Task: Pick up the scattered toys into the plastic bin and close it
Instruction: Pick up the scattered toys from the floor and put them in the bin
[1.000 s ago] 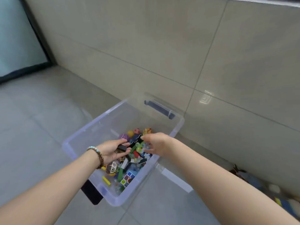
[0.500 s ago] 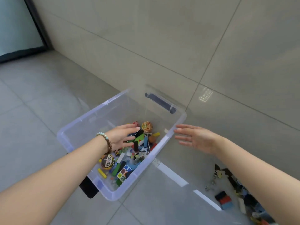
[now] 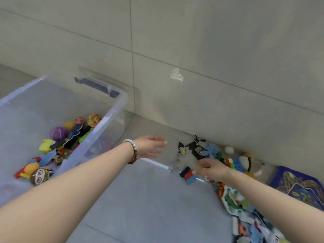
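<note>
The clear plastic bin [image 3: 112, 114] stands at the left with no lid on it, holding several small toys: balls, blocks and a round face piece. Scattered toys [image 3: 206, 149] lie on the floor along the wall at the right, among them dark puzzle pieces, a blue flower shape and coloured bricks [image 3: 234, 163]. A black, red and blue block [image 3: 187, 174] lies nearer me. My left hand [image 3: 150, 146], bead bracelet on the wrist, is stretched out over the floor between bin and toys, fingers apart and holding nothing. My right hand [image 3: 211, 168] hovers just above the pile, fingers loosely spread, nothing in it.
A tiled wall [image 3: 192, 50] runs behind the bin and the toys. A blue picture board [image 3: 296, 185] lies at the far right. More flat printed pieces [image 3: 235, 202] spread along the floor under my right forearm. Grey floor tiles fill the foreground.
Both hands left the bin and swung right toward the toys on the floor. My view turned right, so the bin slid to the left edge and the pile came into sight.
</note>
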Available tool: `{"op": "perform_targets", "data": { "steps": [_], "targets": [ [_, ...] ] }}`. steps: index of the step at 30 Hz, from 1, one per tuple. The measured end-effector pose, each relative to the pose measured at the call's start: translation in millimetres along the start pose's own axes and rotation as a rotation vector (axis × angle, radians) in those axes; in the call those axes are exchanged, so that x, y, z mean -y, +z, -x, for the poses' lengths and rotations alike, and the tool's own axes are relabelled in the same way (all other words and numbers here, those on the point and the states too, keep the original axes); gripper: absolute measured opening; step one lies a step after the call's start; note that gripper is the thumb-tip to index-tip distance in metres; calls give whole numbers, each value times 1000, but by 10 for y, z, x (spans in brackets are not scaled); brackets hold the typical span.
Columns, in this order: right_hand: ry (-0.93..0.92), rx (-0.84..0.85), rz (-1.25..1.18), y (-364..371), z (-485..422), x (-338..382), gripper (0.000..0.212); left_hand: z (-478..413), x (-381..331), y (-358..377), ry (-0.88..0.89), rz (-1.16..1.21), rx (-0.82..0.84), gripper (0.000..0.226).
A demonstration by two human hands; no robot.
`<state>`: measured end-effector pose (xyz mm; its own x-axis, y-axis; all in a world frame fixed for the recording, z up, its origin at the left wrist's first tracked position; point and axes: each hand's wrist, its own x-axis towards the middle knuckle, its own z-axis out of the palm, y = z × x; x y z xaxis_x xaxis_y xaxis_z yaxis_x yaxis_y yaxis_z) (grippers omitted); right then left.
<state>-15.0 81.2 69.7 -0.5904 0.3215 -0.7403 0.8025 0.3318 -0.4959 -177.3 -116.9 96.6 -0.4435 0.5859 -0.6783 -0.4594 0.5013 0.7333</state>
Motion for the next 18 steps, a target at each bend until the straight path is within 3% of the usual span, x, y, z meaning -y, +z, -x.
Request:
{"op": "perform_targets", "data": {
  "steps": [8,18],
  "targets": [
    [-248,-309,-16,666,-641,-698,69,-627,794,448,-200,100,-39,31],
    [-260,-596,-71,1075,-883,-844,67,-716,1124,483,-220,304,-72,24]
  ]
}}
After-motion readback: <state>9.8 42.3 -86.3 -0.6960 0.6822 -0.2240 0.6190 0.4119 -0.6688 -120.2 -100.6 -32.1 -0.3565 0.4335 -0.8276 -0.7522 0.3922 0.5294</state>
